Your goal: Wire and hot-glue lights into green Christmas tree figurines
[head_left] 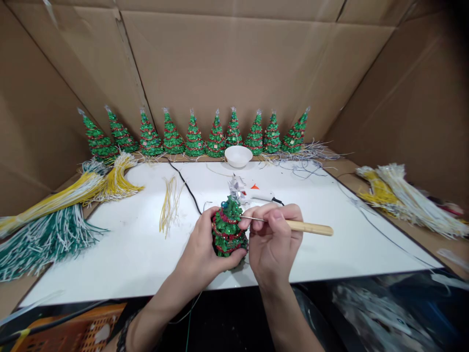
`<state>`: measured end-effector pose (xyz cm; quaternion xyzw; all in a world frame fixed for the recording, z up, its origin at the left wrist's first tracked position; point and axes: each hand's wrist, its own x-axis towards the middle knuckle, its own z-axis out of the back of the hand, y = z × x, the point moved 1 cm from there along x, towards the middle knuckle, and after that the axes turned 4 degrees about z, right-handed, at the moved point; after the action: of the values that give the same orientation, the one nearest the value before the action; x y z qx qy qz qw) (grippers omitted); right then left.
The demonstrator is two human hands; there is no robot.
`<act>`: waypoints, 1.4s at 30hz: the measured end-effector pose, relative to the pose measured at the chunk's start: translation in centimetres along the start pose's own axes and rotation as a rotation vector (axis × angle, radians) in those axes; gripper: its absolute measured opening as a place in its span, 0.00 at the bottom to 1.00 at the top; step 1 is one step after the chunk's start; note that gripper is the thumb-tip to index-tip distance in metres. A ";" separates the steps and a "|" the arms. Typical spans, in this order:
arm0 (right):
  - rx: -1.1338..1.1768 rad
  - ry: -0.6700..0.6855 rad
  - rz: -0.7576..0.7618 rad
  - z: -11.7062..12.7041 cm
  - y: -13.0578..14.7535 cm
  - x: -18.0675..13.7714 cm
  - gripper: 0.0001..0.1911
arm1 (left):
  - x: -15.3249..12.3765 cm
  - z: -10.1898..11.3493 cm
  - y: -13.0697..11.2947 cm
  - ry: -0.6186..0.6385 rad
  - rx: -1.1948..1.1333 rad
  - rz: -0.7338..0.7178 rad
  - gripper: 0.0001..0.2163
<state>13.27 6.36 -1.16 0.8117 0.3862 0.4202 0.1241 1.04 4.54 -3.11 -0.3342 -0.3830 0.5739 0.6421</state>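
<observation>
A small green Christmas tree ornament point(227, 230) with red garland and a silvery star on top stands upright just above the table's near edge. My left hand point(207, 244) is wrapped round its left side, thumb across the lower front. In my right hand point(273, 234) is a thin metal tool with a wooden handle point(311, 228), pinched between the fingers. Its thin tip reaches the tree's upper right side, and I cannot tell whether it goes in. Behind the tree lie a small orange piece point(254, 187) and a white tool with a black cord point(262, 196).
Several finished-looking trees point(194, 139) line the back by the cardboard wall point(227, 63), with a white bowl point(238, 156) before them. Wire bundles lie left point(54, 234) and right point(406, 195). Loose yellow wires point(170, 205) and a black cable point(186, 186) lie on the white tabletop point(139, 254).
</observation>
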 end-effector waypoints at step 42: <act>-0.029 -0.014 0.037 -1.0 0.6 -0.2 0.07 | -0.4 0.9 -1.4 -0.062 -0.148 -0.063 0.29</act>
<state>12.72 5.74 -0.32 0.8198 0.3642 0.4221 0.1307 0.94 3.94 -1.50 -0.3506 -0.4545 0.5335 0.6212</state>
